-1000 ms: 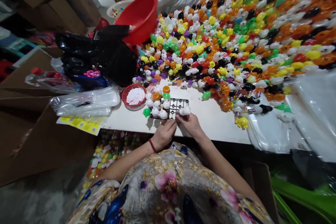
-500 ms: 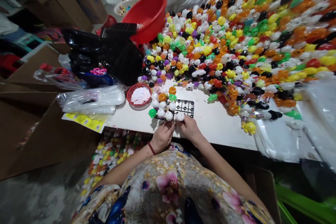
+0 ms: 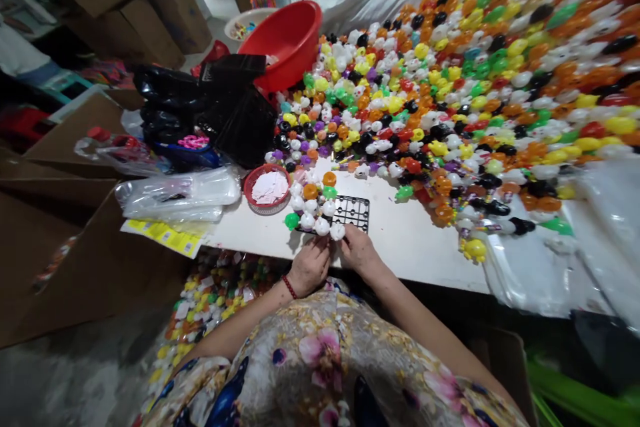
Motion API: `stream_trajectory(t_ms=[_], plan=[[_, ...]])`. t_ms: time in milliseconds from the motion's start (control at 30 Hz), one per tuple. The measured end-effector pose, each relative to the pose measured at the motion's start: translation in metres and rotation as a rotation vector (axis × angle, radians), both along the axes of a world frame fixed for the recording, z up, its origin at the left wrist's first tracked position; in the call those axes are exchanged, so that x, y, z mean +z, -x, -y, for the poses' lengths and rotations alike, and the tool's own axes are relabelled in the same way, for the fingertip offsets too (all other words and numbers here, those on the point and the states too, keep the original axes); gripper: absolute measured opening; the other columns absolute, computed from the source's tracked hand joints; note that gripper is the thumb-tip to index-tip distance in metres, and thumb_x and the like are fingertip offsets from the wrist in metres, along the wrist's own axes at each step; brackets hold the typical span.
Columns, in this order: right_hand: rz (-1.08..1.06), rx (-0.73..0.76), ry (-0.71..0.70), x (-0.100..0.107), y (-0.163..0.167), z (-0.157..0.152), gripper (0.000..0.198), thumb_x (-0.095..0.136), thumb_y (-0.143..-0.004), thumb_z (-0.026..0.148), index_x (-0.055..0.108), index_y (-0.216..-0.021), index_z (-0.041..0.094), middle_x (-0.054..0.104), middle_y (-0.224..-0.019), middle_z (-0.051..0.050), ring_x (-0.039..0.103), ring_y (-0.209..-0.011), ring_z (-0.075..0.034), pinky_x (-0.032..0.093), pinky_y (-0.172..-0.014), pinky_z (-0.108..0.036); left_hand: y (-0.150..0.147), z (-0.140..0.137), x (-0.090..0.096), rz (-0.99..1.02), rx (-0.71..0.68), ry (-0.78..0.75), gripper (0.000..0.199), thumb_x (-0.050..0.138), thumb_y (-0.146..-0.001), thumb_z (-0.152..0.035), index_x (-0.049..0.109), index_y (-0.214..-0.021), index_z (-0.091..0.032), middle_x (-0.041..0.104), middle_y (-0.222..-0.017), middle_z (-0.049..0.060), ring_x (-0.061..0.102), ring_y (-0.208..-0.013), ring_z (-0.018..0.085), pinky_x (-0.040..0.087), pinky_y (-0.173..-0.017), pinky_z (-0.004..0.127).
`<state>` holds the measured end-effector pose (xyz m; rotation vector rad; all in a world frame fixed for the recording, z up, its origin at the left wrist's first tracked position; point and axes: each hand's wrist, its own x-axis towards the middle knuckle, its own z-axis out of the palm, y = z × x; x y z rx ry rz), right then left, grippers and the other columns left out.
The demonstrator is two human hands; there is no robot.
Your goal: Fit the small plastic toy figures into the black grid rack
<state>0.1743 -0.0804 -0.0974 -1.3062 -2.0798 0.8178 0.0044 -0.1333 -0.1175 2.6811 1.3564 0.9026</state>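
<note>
A black plastic grid tray [image 3: 353, 213] lies on the white table [image 3: 400, 240] near its front edge. Small round toys, mostly white with one green [image 3: 291, 220] and one orange [image 3: 329, 179], fill its left part. My right hand [image 3: 358, 251] pinches a small white toy [image 3: 337, 231] at the tray's near edge. Beside it, my left hand [image 3: 310, 265], with a red bead bracelet on the wrist, touches the tray's front rim, fingers curled. A huge heap of coloured toys [image 3: 450, 80] covers the table behind.
A small red basket with white paper slips [image 3: 269, 188] stands left of the tray. Clear plastic packets [image 3: 180, 193], black bags [image 3: 200, 107] and a red basin [image 3: 285, 40] lie further left and back. Cardboard boxes [image 3: 75, 167] line the left. More toys [image 3: 210, 293] lie below the table.
My right hand has brought the white toy from the tray's right side down to its near left edge. Both hands have drawn closer together. The view has shifted slightly.
</note>
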Motion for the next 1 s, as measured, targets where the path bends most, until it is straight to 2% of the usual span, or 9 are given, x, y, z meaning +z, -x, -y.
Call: stream_trajectory(t_ms=[100, 200, 300, 400, 467, 533, 600, 800, 1000], plan=[[-0.029, -0.001, -0.001, 0.004, 0.000, 0.009, 0.019, 0.050, -0.084, 0.012, 0.064, -0.095, 0.020, 0.068, -0.091, -0.008, 0.064, -0.085, -0.021, 0.053, -0.079, -0.033, 0.000, 0.002, 0.000, 0.040, -0.004, -0.100, 0.045, 0.043, -0.092, -0.010, 0.051, -0.136, -0.014, 0.069, -0.115, 0.017, 0.065, -0.112, 0.027, 0.058, -0.093, 0.045], [-0.097, -0.053, -0.081, 0.008, -0.019, 0.019, 0.030, 0.052, -0.090, 0.017, 0.062, -0.118, 0.020, 0.068, -0.105, -0.010, 0.065, -0.094, -0.020, 0.055, -0.085, -0.033, 0.003, 0.001, -0.007, 0.057, 0.006, -0.130, 0.050, 0.045, -0.091, -0.011, 0.047, -0.141, -0.017, 0.070, -0.112, 0.016, 0.067, -0.109, 0.028, 0.057, -0.094, 0.047], [-0.028, -0.282, -0.264, 0.012, -0.067, 0.032, 0.031, 0.050, -0.095, 0.023, 0.060, -0.125, 0.020, 0.067, -0.111, -0.012, 0.064, -0.102, -0.022, 0.054, -0.092, -0.036, 0.005, 0.000, -0.012, 0.050, 0.010, -0.162, 0.054, 0.048, -0.090, -0.012, 0.044, -0.144, -0.017, 0.069, -0.116, 0.016, 0.066, -0.110, 0.029, 0.055, -0.095, 0.048], [0.163, -0.594, -0.460, 0.014, -0.131, 0.044, 0.029, 0.048, -0.096, 0.025, 0.063, -0.120, 0.018, 0.068, -0.108, -0.015, 0.061, -0.102, -0.027, 0.052, -0.094, -0.046, 0.004, 0.000, -0.010, 0.028, -0.008, -0.227, 0.058, 0.051, -0.089, -0.009, 0.041, -0.146, -0.013, 0.070, -0.112, 0.016, 0.067, -0.106, 0.029, 0.055, -0.095, 0.045], [0.298, -0.752, -0.521, 0.011, -0.170, 0.050, 0.030, 0.050, -0.095, 0.027, 0.063, -0.118, 0.015, 0.067, -0.109, -0.018, 0.059, -0.104, -0.030, 0.050, -0.094, -0.051, 0.003, -0.001, -0.008, 0.016, -0.011, -0.252, 0.060, 0.052, -0.088, -0.009, 0.040, -0.147, -0.012, 0.071, -0.109, 0.016, 0.068, -0.103, 0.029, 0.054, -0.093, 0.044], [0.385, -0.813, -0.510, 0.006, -0.194, 0.054, 0.030, 0.049, -0.095, 0.027, 0.064, -0.117, 0.013, 0.067, -0.109, -0.020, 0.059, -0.104, -0.032, 0.050, -0.092, -0.053, 0.003, -0.001, -0.007, 0.010, -0.002, -0.248, 0.060, 0.052, -0.088, -0.008, 0.041, -0.147, -0.012, 0.071, -0.109, 0.016, 0.067, -0.104, 0.029, 0.054, -0.092, 0.043], [0.387, -0.788, -0.460, 0.002, -0.203, 0.057, 0.030, 0.045, -0.095, 0.025, 0.064, -0.115, 0.014, 0.068, -0.106, -0.019, 0.061, -0.101, -0.031, 0.051, -0.091, -0.051, 0.003, -0.001, -0.007, 0.018, 0.004, -0.234, 0.059, 0.052, -0.088, -0.009, 0.042, -0.147, -0.013, 0.071, -0.110, 0.016, 0.066, -0.105, 0.030, 0.054, -0.092, 0.043], [0.203, -0.711, -0.344, -0.002, -0.178, 0.048, 0.032, 0.042, -0.097, 0.027, 0.066, -0.116, 0.019, 0.070, -0.103, -0.013, 0.065, -0.096, -0.027, 0.054, -0.088, -0.043, 0.003, 0.000, -0.003, 0.008, 0.002, -0.236, 0.059, 0.052, -0.088, -0.008, 0.044, -0.146, -0.013, 0.071, -0.110, 0.015, 0.065, -0.105, 0.028, 0.053, -0.092, 0.042], [0.333, -0.790, -0.269, 0.011, -0.193, 0.034, 0.042, 0.043, -0.085, 0.011, 0.067, -0.119, 0.017, 0.060, -0.099, -0.015, 0.060, -0.093, -0.029, 0.053, -0.085, -0.045, 0.001, -0.005, 0.000, 0.030, -0.029, -0.236, 0.053, 0.054, -0.087, -0.007, 0.048, -0.140, -0.013, 0.070, -0.111, 0.015, 0.065, -0.106, 0.029, 0.054, -0.090, 0.043]])
